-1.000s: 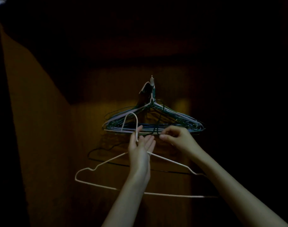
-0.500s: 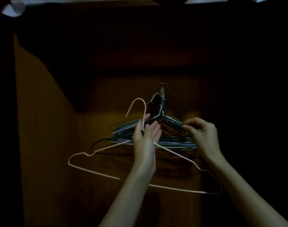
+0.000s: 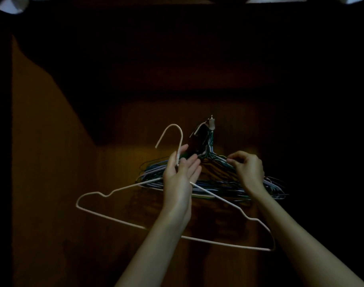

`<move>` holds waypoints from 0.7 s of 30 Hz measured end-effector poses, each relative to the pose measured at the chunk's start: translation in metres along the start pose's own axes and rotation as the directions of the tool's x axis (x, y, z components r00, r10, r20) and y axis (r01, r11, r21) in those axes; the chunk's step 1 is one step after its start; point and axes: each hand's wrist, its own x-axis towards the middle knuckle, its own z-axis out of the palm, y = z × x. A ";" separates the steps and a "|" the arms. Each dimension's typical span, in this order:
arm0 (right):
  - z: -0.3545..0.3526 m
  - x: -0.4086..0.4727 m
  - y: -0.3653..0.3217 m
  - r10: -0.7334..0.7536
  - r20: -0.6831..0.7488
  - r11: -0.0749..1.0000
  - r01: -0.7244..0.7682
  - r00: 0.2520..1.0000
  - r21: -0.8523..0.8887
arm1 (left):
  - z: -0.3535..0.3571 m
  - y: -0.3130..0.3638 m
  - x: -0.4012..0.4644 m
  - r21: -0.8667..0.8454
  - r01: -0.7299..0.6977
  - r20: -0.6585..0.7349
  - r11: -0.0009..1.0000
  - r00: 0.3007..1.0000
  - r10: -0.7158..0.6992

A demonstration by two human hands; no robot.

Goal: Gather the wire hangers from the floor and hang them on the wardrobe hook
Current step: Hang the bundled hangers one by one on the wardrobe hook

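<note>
At nine o'clock stands the wardrobe's wooden side panel, dim brown and going black toward the top.

Next comes the white wire hanger I am holding. Its shoulder corner sits at about eight o'clock, its bottom bar runs down toward five o'clock, and its curved top reaches up to about eleven o'clock of my left hand, left of the wardrobe hook and apart from it. My left hand holds the hanger's neck between the thumb and the palm side of the fingers; the fingers themselves lie nearly straight and close together, pointing up toward one o'clock.

Just beyond those fingertips, near the middle of the view, hangs the bundle of wire hangers, blue, green and pale wires packed together, their necks gathered up at twelve o'clock onto the wardrobe hook on the back panel.

At three o'clock of the bundle's neck is my right hand. Its fingers are curled over the bundle's right shoulder wires; in this poor light they seem to pinch one or two wires, though I cannot tell which.
</note>
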 end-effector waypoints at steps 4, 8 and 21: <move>0.006 0.004 0.004 0.024 0.030 1.000 -0.024 0.999 -0.005 | -0.007 -0.005 0.005 -0.008 -0.006 -0.013 1.000 1.000 0.006; 0.007 0.002 0.014 0.046 0.071 0.998 -0.049 0.996 0.039 | -0.009 -0.011 0.006 -0.032 0.004 -0.017 0.999 1.000 -0.005; 0.002 -0.007 0.018 -0.013 0.107 0.997 0.021 0.994 -0.070 | -0.011 -0.022 -0.004 -0.014 0.073 -0.051 0.997 0.996 -0.074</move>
